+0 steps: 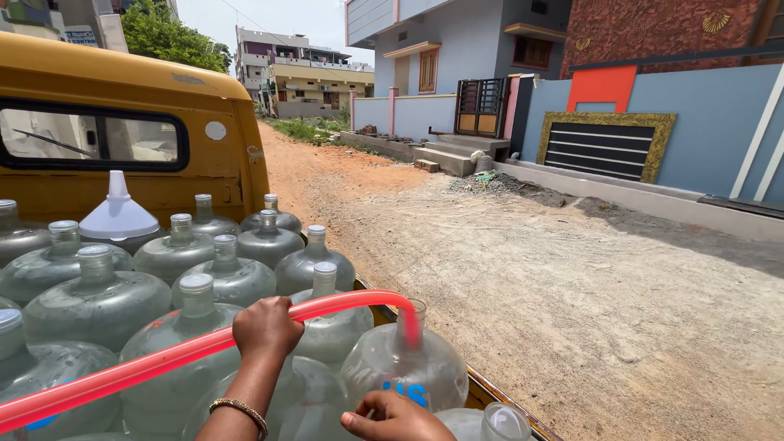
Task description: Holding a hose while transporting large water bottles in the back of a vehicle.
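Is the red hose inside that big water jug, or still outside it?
Inside: the red hose bends down through the uncapped neck of the jug, held by the left hand.

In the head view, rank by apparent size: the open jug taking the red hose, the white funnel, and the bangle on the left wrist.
1. Open jug, largest.
2. White funnel, though it sits farther from the camera, so its true size is unsure.
3. Bangle, smallest.

The left hand grips the red hose.
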